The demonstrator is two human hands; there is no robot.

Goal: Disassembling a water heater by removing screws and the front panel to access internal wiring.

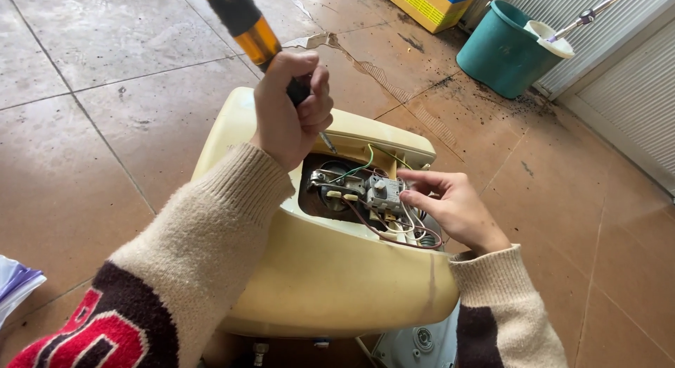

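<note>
A cream-yellow appliance housing [330,276] lies on the tiled floor with an open cavity showing wires and a small grey metal switch unit [383,193]. My left hand [290,111] is closed around a screwdriver [246,23] with an orange and black handle; its metal tip points down toward the cavity's upper edge. My right hand [453,210] rests at the cavity's right side, fingertips pinching the grey unit. Green, white and red wires [394,227] loop around the unit.
A teal bucket [503,51] with a mop wringer stands at the back right beside a ribbed white shutter. A yellow and blue box [429,2] sits at the back. Dirt is scattered on the tiles. Papers [14,287] lie at the left edge.
</note>
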